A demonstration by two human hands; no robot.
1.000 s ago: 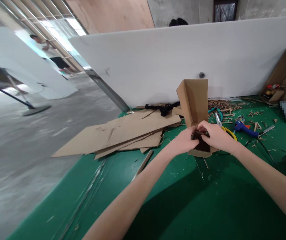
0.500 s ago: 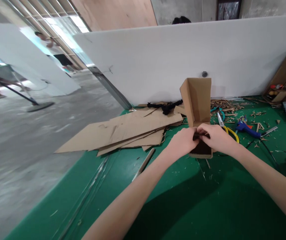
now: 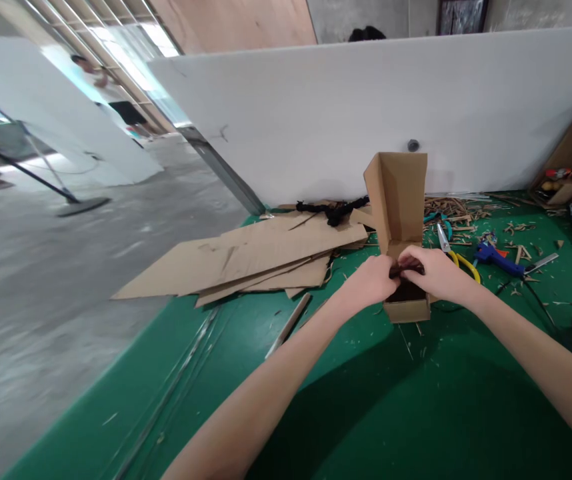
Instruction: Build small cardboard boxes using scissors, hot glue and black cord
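Two hands pinched inside a small cardboard box, right of centre

Cardboard sheets (image 3: 261,257) left of centre, stacked flat; thin strip (image 3: 289,325) below them, beside the left forearm, apt to be brushed if that elbow swings; left hand (image 3: 373,280) and right hand (image 3: 431,272) meet right of centre, both narrow, holding the cardboard box (image 3: 407,312) from inside; exact fold between fingertips hidden; uneven pulling could crease or tear the wall; tall folded piece (image 3: 405,193) upright just behind, whether joined to the box I cannot tell; a knuckle knock might tip it; scissors (image 3: 452,255) just beside the right hand, then blue glue gun (image 3: 499,259); a rightward sweep could catch either.

Edges: green surface (image 3: 206,400) ends on a slant at lower left, sheets jutting past it over grey floor (image 3: 146,220); most room for moving lies lower centre, between the forearms; white board (image 3: 306,113) bounds the back; scraps and tools narrow the right.
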